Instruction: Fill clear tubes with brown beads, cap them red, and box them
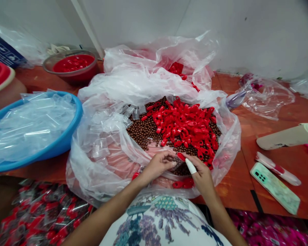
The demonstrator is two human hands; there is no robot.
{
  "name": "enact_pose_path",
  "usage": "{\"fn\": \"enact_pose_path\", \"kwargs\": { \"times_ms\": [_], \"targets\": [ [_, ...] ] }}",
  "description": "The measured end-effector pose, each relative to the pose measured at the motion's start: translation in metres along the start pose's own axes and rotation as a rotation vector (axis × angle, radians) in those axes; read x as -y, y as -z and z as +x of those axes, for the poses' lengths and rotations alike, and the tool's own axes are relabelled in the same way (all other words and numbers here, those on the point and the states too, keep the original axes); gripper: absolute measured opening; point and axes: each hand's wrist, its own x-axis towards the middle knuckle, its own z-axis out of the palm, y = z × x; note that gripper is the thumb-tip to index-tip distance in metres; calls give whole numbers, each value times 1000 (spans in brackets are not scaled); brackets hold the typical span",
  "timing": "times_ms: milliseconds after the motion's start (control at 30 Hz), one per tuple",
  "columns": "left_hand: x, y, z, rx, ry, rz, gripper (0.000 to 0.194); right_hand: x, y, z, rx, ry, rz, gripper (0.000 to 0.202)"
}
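Note:
My left hand (pixel 163 164) has its fingers closed around a small clear plastic tube (pixel 178 162), low over the front of the open plastic bag. Meeting it from the right, my right hand (pixel 199 171) pinches a red plastic cap (pixel 181 156) at the tube's end. A white cover (pixel 190 166) sleeves one finger of that hand. Whether the tube has anything inside is unclear. Behind both hands, a heap of red caps (pixel 187 124) lies on small brown balls (pixel 143 131) in the bag. Empty clear tubes (pixel 107 121) rest on its left side.
A blue basin (pixel 78 116) with clear tubes stands at left, a bowl of red pieces (pixel 89 70) behind it. To the right lie a phone (pixel 277 188), a pink-and-white stick-shaped object (pixel 278 168) and a beige bottle (pixel 284 137). Filled red-topped tubes (pixel 46 215) are below the table edge.

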Motion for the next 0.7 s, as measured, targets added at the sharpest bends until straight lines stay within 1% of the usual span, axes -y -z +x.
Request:
{"fn": "enact_pose_path", "kwargs": {
  "times_ms": [67,133,167,267,300,400,500,567,633,700],
  "targets": [
    [0,0,-2,-17,-1,-3,28,-2,0,0,28,126,-139,40],
    [0,0,-4,-28,8,-38,28,-3,-3,1,52,217,-269,41],
    [-1,0,-5,-34,9,-57,28,-2,-5,1,56,242,-323,44],
    [-2,0,-6,-44,7,-100,31,-1,-13,3,37,277,-435,63],
    [-2,0,-7,-49,9,-119,31,0,-17,4,28,285,-452,65],
    [0,-1,-8,-79,52,-264,35,3,-26,7,28,302,-436,60],
    [4,-7,-8,-60,156,-445,57,6,-32,10,60,303,-388,60],
    [7,-11,-9,-41,204,-496,66,6,-35,10,74,308,-369,61],
    [11,-15,-9,-85,211,-508,67,5,-38,10,82,316,-364,60],
    [15,-17,-9,-159,198,-508,62,3,-40,9,90,323,-369,58]
  ]
}}
